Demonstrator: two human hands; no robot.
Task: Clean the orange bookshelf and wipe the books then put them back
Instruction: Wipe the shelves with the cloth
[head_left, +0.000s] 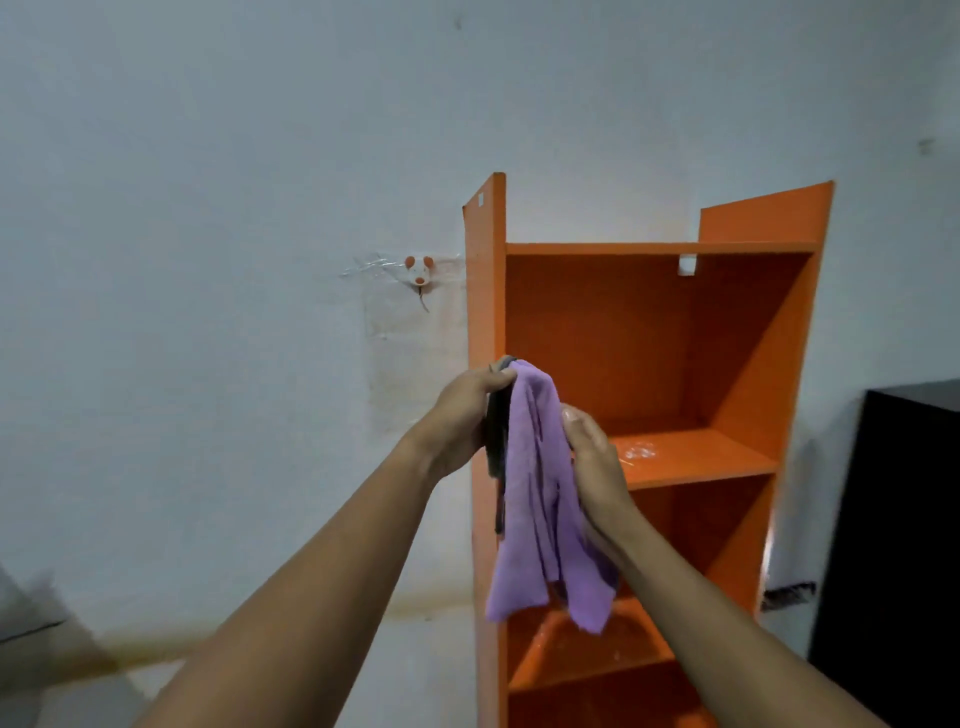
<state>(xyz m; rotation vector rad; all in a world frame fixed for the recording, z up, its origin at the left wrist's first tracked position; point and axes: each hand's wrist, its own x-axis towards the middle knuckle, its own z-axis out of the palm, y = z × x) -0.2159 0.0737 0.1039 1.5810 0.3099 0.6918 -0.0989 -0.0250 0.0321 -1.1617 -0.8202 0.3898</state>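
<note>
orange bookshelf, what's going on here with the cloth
A person stands in front of the orange bookshelf holding a purple cloth in both hands. The left hand grips its top edge together with a dark piece of fabric, and the right hand holds its side. The cloth hangs free, not touching the shelves. No books show on the shelves in view, and the middle board has wet-looking spots.

Nothing here can be read, not a word or number on anything. The orange bookshelf carries a small pale sticker near the top of its left side panel, too small and blurred to make out.
</note>
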